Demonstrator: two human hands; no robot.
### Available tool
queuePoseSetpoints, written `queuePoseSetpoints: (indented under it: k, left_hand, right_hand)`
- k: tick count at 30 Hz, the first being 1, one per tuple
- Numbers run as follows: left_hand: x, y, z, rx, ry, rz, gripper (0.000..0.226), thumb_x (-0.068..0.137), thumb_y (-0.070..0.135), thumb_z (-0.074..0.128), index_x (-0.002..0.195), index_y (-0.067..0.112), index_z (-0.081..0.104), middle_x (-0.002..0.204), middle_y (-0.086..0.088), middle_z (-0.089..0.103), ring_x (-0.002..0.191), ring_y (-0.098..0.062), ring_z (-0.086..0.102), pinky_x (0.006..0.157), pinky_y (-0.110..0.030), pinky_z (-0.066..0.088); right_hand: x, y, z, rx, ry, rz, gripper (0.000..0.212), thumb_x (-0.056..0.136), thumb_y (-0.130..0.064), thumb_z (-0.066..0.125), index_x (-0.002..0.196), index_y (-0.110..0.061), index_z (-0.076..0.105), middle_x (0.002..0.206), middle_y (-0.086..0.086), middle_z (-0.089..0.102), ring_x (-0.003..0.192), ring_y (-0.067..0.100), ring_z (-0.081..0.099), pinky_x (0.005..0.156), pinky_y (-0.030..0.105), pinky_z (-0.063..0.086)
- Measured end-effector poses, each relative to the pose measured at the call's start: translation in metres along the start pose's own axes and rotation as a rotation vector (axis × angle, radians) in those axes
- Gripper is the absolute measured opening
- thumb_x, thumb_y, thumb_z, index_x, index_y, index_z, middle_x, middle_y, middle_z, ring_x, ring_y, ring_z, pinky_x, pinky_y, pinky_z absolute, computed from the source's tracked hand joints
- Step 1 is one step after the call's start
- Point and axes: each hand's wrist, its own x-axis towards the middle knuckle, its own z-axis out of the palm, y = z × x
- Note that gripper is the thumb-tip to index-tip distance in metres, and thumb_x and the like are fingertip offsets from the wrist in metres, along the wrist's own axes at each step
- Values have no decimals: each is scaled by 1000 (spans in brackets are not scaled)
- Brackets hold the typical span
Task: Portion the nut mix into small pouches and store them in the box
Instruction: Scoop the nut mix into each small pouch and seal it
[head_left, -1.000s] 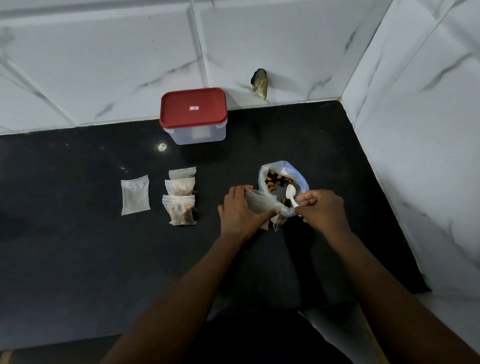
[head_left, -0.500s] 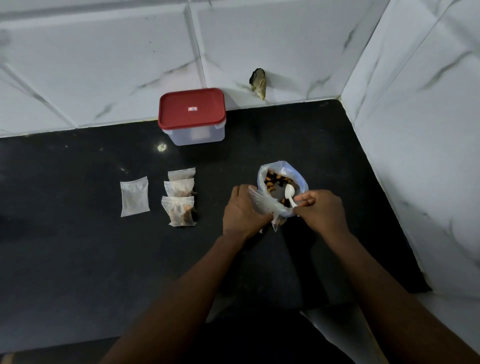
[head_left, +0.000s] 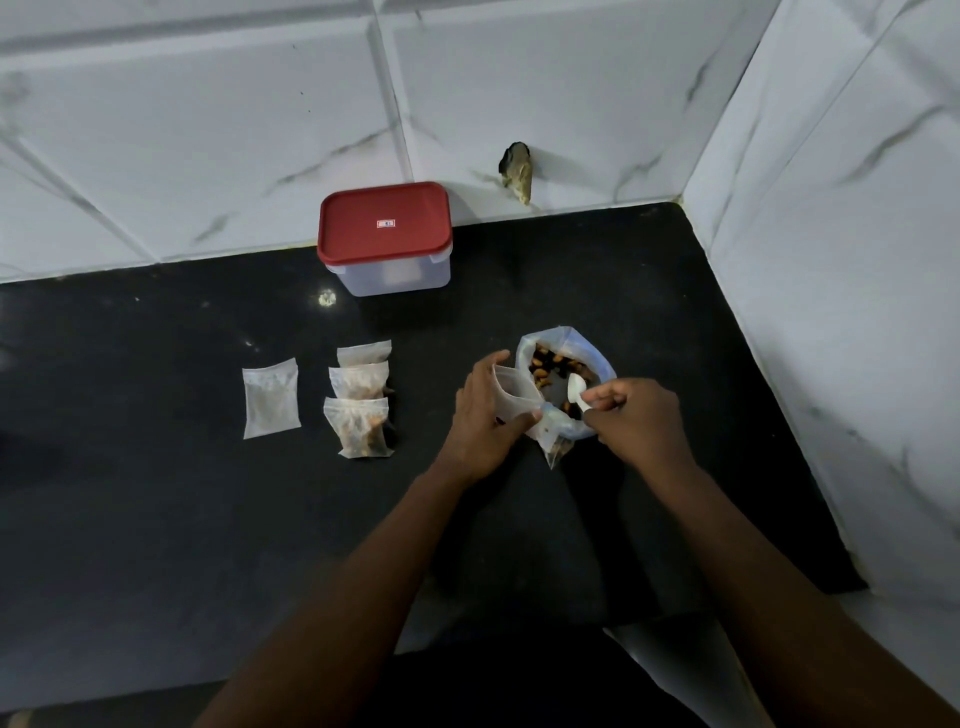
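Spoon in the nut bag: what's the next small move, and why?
Probably lift a scoop of nuts and tip it into the pouch. The right hand grips the spoon with its bowl inside the nut bag, and the left hand holds the pouch open beside the bag's rim.

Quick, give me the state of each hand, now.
Left hand: gripping a small clear plastic pouch, its mouth open.
Right hand: pinching the handle of a small white plastic spoon, its bowl in the clear plastic bag of nut mix.

Red lid (head_left: 384, 221) — black counter (head_left: 156, 519) — white spoon (head_left: 575, 388)
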Motion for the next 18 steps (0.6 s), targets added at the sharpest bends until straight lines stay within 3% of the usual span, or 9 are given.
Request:
queuePoseSetpoints:
  k: [3,6,11,15,18]
  left_hand:
    - [1,-4,0,-51,32,-12,85,83,27,84,148,39,30,148,5,46,136,-15,49,109,-44,51]
    - [3,-6,0,-47,38,21,70,83,19,84,142,26,46,138,8,57,127,-9,57,107,-38,53]
    - [3,-7,-2,-100,71,14,60,82,12,84,130,32,52,132,9,60,120,-6,60,96,-24,53]
    - [2,-5,-5,-159,-4,-48,58,84,6,79,130,30,53,123,14,62,113,0,60,86,-16,49]
    - [3,-9,-6,-175,-29,-48,54,85,2,76,128,28,55,123,12,62,113,-4,61,84,-19,49]
  right_hand:
    - [2,-2,1,24,5,11,30,82,-10,81,109,-20,74,93,-7,70,85,6,69,84,34,61]
    - [3,-2,1,60,-4,34,36,80,-9,82,114,-18,73,101,-4,72,88,8,70,86,34,62]
    - [6,0,2,34,15,29,28,84,-11,80,111,-17,74,110,2,74,92,12,73,87,35,62]
    - [10,-3,7,-34,112,-119,22,85,-13,79,107,-16,77,105,-2,75,96,8,71,82,18,53]
    - [18,-7,13,-135,142,-258,20,85,-14,80,104,-14,78,104,-1,73,94,9,68,80,19,51]
